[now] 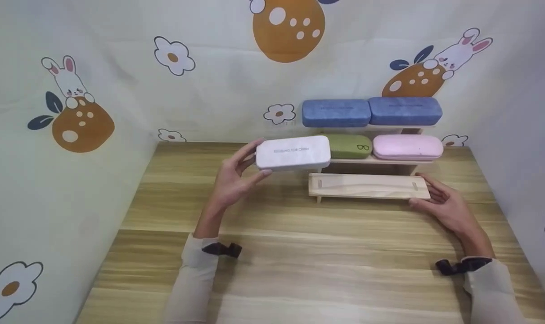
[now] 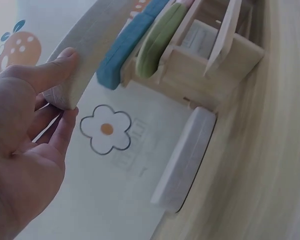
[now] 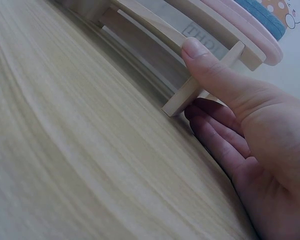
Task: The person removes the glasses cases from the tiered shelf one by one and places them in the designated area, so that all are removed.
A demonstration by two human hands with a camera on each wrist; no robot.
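Note:
My left hand (image 1: 236,177) pinches one end of a white glasses case (image 1: 293,153) with printed lettering, held up left of a stepped wooden display rack (image 1: 367,192). In the left wrist view the thumb and fingertips grip the case's near end. At the rack's low front step, my right hand (image 1: 450,209) holds the right end; in the right wrist view the thumb (image 3: 205,55) lies on one side of the end piece and the fingers are behind it. A green case (image 1: 351,146) and a pink case (image 1: 408,147) sit on the middle step, the green one partly hidden by the white case.
Two blue cases, a left one (image 1: 335,113) and a right one (image 1: 406,111), fill the top step. Another pale case (image 2: 185,160) rests on the wooden table (image 1: 299,270) beside the rack. A patterned cloth wall (image 1: 218,99) rises behind the table.

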